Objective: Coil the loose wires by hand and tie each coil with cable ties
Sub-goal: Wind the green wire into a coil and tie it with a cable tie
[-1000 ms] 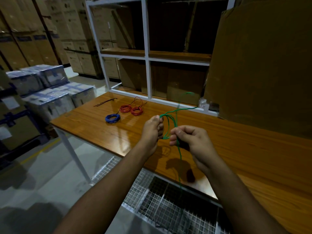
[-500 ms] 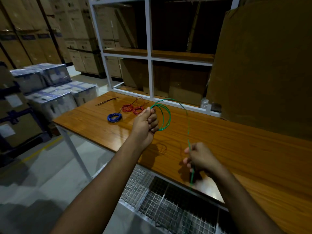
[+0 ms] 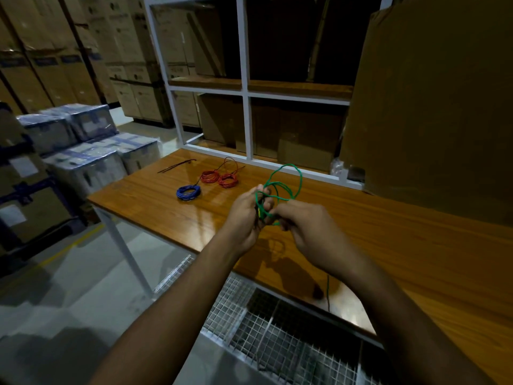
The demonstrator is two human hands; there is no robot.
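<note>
Between the two raised hands, above the wooden tabletop, thin green wire loops upward. Left hand grips the gathered loops in curled fingers; right hand pinches the strand just beside it. Beyond the left hand lie a blue wire coil, two red wire coils and black cable ties.

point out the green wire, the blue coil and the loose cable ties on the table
green wire [image 3: 298,176]: head view, top of the big loop above the hands
blue wire coil [image 3: 188,192]: head view, middle of the coil's windings
cable ties [image 3: 177,166]: head view, midway along the black bundle
</note>
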